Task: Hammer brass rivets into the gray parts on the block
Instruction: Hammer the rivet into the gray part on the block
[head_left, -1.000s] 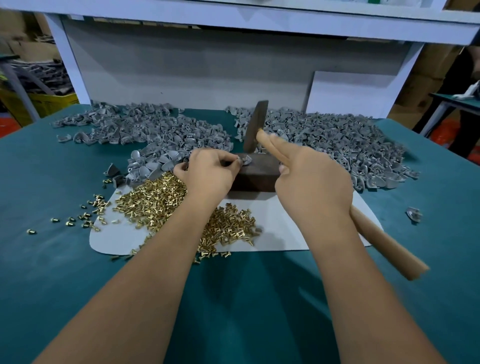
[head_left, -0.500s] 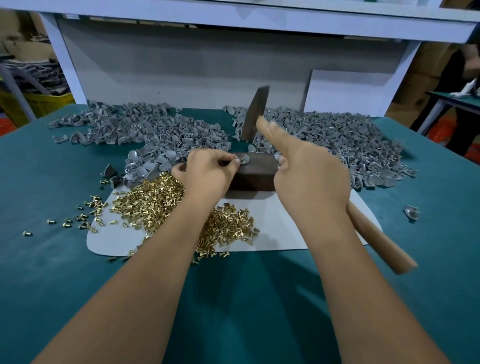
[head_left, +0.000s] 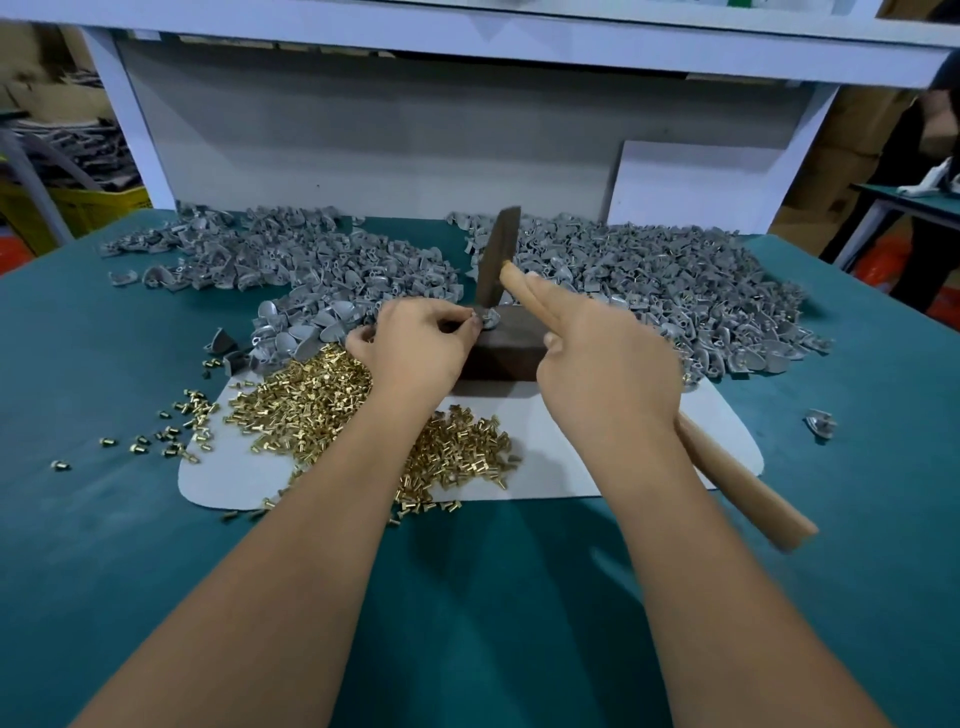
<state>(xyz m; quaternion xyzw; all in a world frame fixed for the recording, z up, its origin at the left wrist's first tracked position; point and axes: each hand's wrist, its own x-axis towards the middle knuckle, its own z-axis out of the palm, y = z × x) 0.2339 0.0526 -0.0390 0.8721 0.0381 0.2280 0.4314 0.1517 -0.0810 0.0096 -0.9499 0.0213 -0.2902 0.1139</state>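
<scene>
Pinching a gray part on the block's near corner with the left hand, probably steadying it for a blow. Lying heaped under that wrist, brass rivets, within easy reach. Gripping the hammer in the right hand, forefinger stretched along the handle, head raised just above. Spreading beyond both hands, gray heaps on the teal surface; backing it, a white shelf frame.
</scene>
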